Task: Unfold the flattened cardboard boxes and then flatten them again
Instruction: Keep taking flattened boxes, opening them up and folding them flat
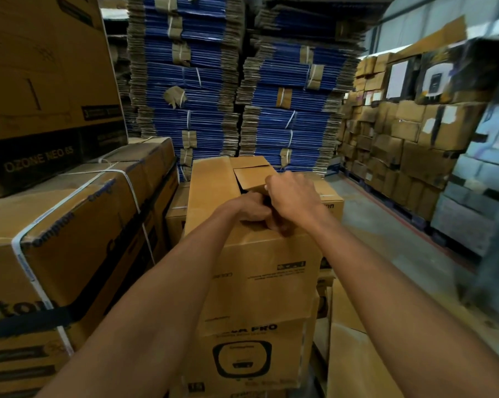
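Cardboard box (251, 268) stands opened at frame centre, atop printed cartons (242, 360). Left hand (249, 212) is on the box top, fingers curled over the near top edge and gripping it. Right hand (292, 199) sits at 1 o'clock of the left, touching it, with fingers curled round the small end flap (252, 175) (flap partly raised). Strapped cartons (70, 239) at 9 o'clock. Blue-edged flat stacks (202, 81) at 12. Palletised boxes (400, 145) at 2.
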`<action>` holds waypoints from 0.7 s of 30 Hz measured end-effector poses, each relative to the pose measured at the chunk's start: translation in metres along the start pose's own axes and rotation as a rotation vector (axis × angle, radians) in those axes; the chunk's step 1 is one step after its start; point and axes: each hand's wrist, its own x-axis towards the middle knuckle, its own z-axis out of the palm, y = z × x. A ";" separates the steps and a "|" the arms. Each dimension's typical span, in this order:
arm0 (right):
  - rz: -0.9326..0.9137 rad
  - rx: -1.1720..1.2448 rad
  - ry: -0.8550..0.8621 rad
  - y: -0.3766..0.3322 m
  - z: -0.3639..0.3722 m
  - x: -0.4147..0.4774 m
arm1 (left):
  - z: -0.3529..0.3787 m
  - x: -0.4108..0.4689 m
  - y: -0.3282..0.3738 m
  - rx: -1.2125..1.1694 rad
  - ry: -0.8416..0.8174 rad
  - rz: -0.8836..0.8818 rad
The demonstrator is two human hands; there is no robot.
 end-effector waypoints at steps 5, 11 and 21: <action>0.126 0.127 0.006 0.013 -0.017 0.009 | -0.003 -0.017 0.017 0.129 0.147 -0.094; 0.227 0.156 -0.051 0.026 -0.043 0.018 | 0.003 -0.037 0.016 0.101 0.363 -0.016; 0.310 0.658 -0.196 0.053 -0.033 0.037 | -0.049 -0.084 0.018 0.313 0.571 0.202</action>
